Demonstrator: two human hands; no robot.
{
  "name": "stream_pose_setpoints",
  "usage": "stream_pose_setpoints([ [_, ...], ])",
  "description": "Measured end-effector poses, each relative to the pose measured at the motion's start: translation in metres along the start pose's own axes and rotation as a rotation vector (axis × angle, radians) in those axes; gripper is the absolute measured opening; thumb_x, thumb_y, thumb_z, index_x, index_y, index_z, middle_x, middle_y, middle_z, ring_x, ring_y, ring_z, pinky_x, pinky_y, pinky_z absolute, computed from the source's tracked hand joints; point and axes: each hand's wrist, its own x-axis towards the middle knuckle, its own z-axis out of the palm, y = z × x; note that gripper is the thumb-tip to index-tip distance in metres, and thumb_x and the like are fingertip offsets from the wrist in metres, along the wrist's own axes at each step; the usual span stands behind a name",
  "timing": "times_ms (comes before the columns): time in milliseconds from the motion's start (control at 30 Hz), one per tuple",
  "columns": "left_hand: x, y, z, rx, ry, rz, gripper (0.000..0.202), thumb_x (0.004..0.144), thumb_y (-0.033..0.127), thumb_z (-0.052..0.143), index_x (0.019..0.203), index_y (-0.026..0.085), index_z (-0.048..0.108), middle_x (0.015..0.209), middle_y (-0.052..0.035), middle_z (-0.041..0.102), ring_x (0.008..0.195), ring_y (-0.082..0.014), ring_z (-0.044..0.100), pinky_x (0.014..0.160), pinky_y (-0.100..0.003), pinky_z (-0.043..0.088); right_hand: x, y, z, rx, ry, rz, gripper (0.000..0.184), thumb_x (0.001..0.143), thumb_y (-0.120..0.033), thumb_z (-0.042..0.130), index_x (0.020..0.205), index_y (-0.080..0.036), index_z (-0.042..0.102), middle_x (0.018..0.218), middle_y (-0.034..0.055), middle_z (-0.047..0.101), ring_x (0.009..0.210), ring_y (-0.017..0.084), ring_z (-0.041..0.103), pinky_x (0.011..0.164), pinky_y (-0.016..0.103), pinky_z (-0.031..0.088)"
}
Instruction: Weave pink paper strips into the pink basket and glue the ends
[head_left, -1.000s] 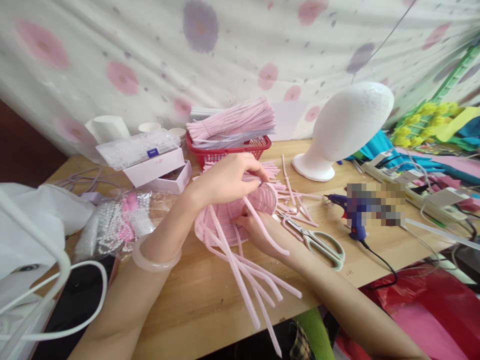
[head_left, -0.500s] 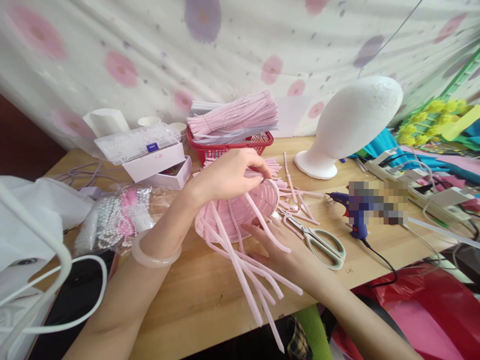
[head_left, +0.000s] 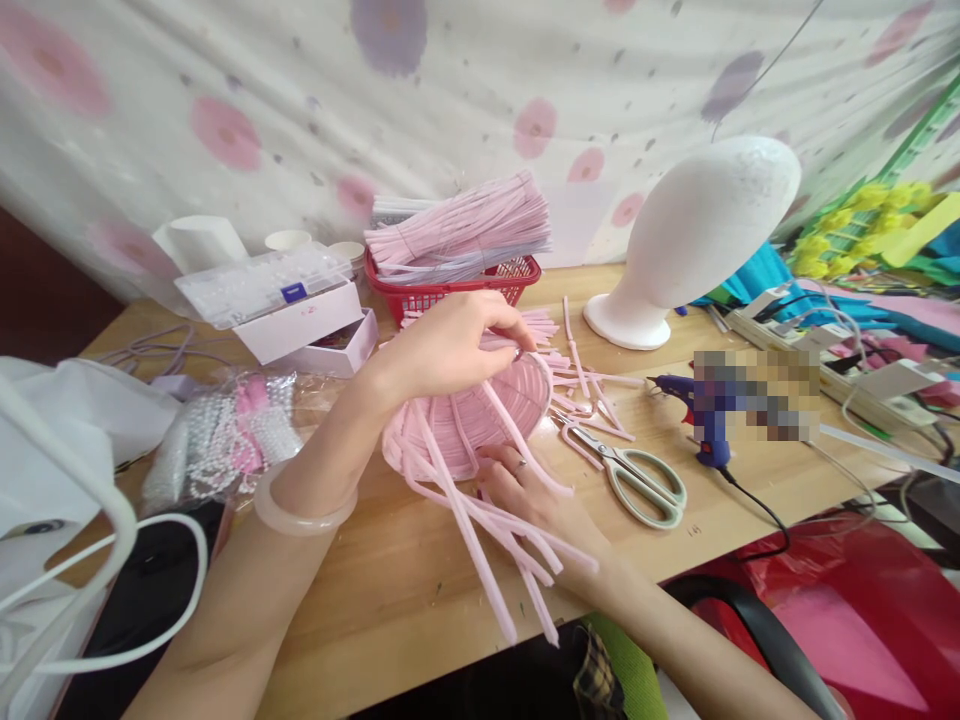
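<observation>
One clear bag of white beads lies at left, before one clear plastic case. The left hand grips and partly hides one round, ribbed pink fuzzy-stem bowl, mid-desk, before one red plastic basket. Several loose pink strands cross the right hand, curled at the near rim; its hold cannot be told. Rightward: one pair of pale-handled metal scissors, one white foam head, one blue glue gun.
</observation>
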Motion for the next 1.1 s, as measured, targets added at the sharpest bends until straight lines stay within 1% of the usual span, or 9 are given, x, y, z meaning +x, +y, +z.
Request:
stream_pose_setpoints([
  [167, 0.001, 0.000, 0.001, 0.000, -0.003, 0.005, 0.028, 0.078, 0.007, 0.054, 0.093, 0.017, 0.076, 0.097, -0.0013, 0.073, 0.093, -0.0137, 0.066, 0.087, -0.024, 0.049, 0.002, 0.000, 0.001, 0.026, -0.042, -0.004, 0.010, 0.090, -0.012, 0.052, 0.096, -0.020, 0.056, 0.103, 0.0106, 0.059, 0.094, 0.026, 0.055, 0.085, 0.043, 0.052],
  [267, 0.001, 0.000, 0.000, 0.005, 0.002, 0.008, 0.028, 0.078, 0.007, 0.054, 0.092, 0.018, 0.076, 0.097, -0.0008, 0.073, 0.093, -0.0144, 0.066, 0.087, -0.025, 0.049, 0.002, 0.002, 0.002, 0.110, -0.052, 0.050, 0.011, 0.092, -0.012, 0.048, 0.100, -0.018, 0.053, 0.099, 0.0097, 0.059, 0.091, 0.025, 0.054, 0.083, 0.042, 0.052],
  [367, 0.001, -0.001, 0.001, 0.008, 0.006, 0.013, 0.029, 0.077, 0.007, 0.054, 0.092, 0.018, 0.076, 0.097, -0.0004, 0.073, 0.093, -0.0140, 0.067, 0.087, -0.024, 0.049, 0.002, 0.003, 0.001, 0.179, -0.077, 0.098, 0.011, 0.092, -0.013, 0.049, 0.102, -0.017, 0.051, 0.097, 0.0094, 0.059, 0.091, 0.024, 0.052, 0.082, 0.042, 0.051],
  [500, 0.001, 0.000, 0.001, 0.009, 0.005, 0.008, 0.029, 0.077, 0.006, 0.054, 0.091, 0.017, 0.076, 0.096, -0.0007, 0.073, 0.092, -0.0135, 0.066, 0.087, -0.023, 0.050, 0.002, 0.004, -0.002, 0.274, -0.112, 0.110, 0.013, 0.091, -0.012, 0.050, 0.103, -0.018, 0.049, 0.105, 0.0104, 0.060, 0.096, 0.024, 0.053, 0.086, 0.041, 0.050],
  [633, 0.001, 0.001, 0.001, 0.010, 0.002, -0.001, 0.029, 0.077, 0.007, 0.054, 0.092, 0.018, 0.076, 0.097, -0.0011, 0.073, 0.093, -0.0144, 0.067, 0.088, -0.025, 0.050, 0.001, 0.005, -0.002, 0.356, -0.103, 0.128, 0.010, 0.093, -0.014, 0.050, 0.101, -0.019, 0.048, 0.110, 0.0104, 0.061, 0.100, 0.023, 0.055, 0.089, 0.040, 0.050],
  [833, 0.002, 0.000, 0.001, 0.008, 0.001, -0.003, 0.029, 0.077, 0.007, 0.053, 0.092, 0.018, 0.076, 0.098, -0.0013, 0.073, 0.094, -0.0149, 0.067, 0.087, -0.025, 0.051, -0.005, 0.008, 0.005, 0.279, -0.065, 0.130, 0.009, 0.096, -0.014, 0.048, 0.100, -0.019, 0.054, 0.115, 0.0104, 0.061, 0.104, 0.023, 0.056, 0.090, 0.042, 0.050],
  [933, 0.001, 0.000, 0.000, 0.006, 0.000, -0.001, 0.030, 0.077, 0.008, 0.053, 0.093, 0.018, 0.076, 0.098, -0.0012, 0.073, 0.093, -0.0148, 0.066, 0.086, -0.025, 0.050, -0.008, 0.008, 0.006, 0.239, -0.034, 0.132, 0.008, 0.096, -0.016, 0.052, 0.098, -0.020, 0.057, 0.108, 0.0088, 0.062, 0.104, 0.023, 0.055, 0.087, 0.039, 0.051],
  [1000, 0.001, 0.001, 0.000, 0.011, -0.005, -0.007, 0.030, 0.077, 0.007, 0.052, 0.092, 0.018, 0.076, 0.098, -0.0010, 0.073, 0.093, -0.0147, 0.066, 0.086, -0.025, 0.050, -0.009, 0.008, 0.005, 0.226, -0.023, 0.116, 0.008, 0.096, -0.017, 0.053, 0.095, -0.020, 0.059, 0.102, 0.0080, 0.061, 0.105, 0.024, 0.054, 0.089, 0.039, 0.050],
  [1100, 0.000, 0.002, 0.000, 0.018, -0.004, -0.005, 0.030, 0.077, 0.007, 0.052, 0.091, 0.018, 0.076, 0.098, -0.0009, 0.073, 0.093, -0.0143, 0.066, 0.087, -0.025, 0.050, -0.009, 0.008, 0.004, 0.220, -0.005, 0.075, 0.014, 0.098, -0.017, 0.051, 0.093, -0.020, 0.064, 0.099, 0.0071, 0.063, 0.105, 0.024, 0.053, 0.092, 0.040, 0.048],
])
